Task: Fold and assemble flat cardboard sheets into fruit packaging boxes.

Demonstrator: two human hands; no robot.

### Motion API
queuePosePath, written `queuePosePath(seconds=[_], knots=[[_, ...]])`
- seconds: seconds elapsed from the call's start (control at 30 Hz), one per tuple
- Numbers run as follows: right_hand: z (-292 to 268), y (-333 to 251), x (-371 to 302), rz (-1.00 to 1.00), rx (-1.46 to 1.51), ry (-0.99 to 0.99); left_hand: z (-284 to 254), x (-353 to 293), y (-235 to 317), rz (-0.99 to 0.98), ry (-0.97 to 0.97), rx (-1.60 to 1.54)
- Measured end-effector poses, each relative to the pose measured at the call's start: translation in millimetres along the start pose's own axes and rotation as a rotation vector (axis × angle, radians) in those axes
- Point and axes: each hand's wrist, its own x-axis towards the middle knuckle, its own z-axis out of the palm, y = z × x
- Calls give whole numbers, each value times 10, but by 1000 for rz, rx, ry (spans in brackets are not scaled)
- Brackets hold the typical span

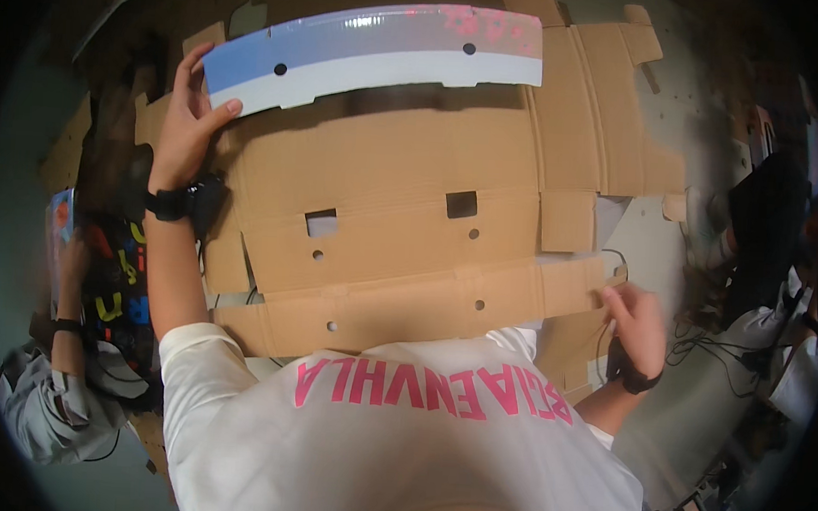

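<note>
A large flattened cardboard box [394, 181] lies in front of me, brown inner side up, with square cutouts and small round holes. Its far panel [373, 55] is folded up and shows a glossy blue, white and pink print with two dark holes. My left hand [194, 119] grips the left end of that panel, thumb on the printed face and fingers behind. At the near right corner, my right hand [637, 323] pinches the end of the near brown flap [462, 295]. Part of the right hand's grip is hidden by its own fingers.
More flat brown cardboard [602, 108] lies beyond and to the right. Thin black cables [718, 350] run over the floor at the right. On the left, another person's arm [72, 284] is beside a black cloth with coloured letters [121, 277]. Another person [766, 237] is at the far right.
</note>
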Motion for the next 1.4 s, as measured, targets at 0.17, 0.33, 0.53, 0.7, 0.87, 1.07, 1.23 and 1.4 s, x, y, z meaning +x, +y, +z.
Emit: queuePosePath(seconds=[0.17,0.33,0.53,0.7,0.87,1.07,1.23,1.4], knots=[[-119,-732,37,-987,595,-257,37,-2,-30,-16,-4,-13],[621,-1580,862,-226,1174,-729,76,-7,-39,-10,21,-121],[1331,-2053,2068,-342,1943,-722,135,3,-59,41,57,-213],[1432,-2048,2310,-443,2104,-788,135,-13,-40,18,100,-129],[1516,-1965,2402,-464,1996,-657,143,-6,19,-17,92,-78],[1522,-1931,2440,-522,1991,-751,178,-13,66,-53,108,-1],[1550,-1984,2349,-398,2076,-797,34,82,210,-127,16,207],[1745,-2219,2148,-231,2135,-1013,-110,285,417,76,-179,879]])
